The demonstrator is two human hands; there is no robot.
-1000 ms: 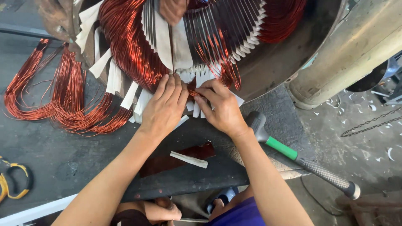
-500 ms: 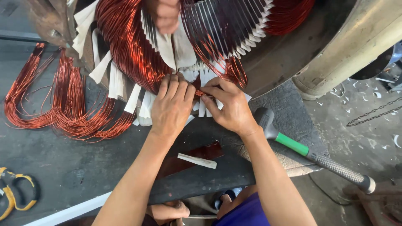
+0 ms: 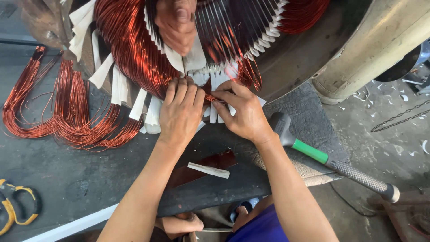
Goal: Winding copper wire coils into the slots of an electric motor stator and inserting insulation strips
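Observation:
A large motor stator (image 3: 295, 58) fills the top of the view, wound with copper wire coils (image 3: 134, 49) and lined with white insulating paper strips (image 3: 152, 110). My left hand (image 3: 181, 112) presses flat on the coil and paper at the stator's lower rim. Beside it, my right hand (image 3: 242, 112) pinches a thin bundle of copper wire (image 3: 210, 97) between thumb and fingers. Another person's hand (image 3: 177, 24) rests on the windings above mine.
Loose copper coil loops (image 3: 58, 112) hang at the left. A mallet with a green and grey handle (image 3: 336, 161) lies at the right. A loose paper strip (image 3: 208, 170) lies on the dark bench. Yellow-handled pliers (image 3: 13, 210) sit at the lower left. A feet pair shows at the bottom.
The view has shifted slightly down, so the stator and hands appear lower. My hands stay at the same spot on the lower rim, the right still pinching wire.

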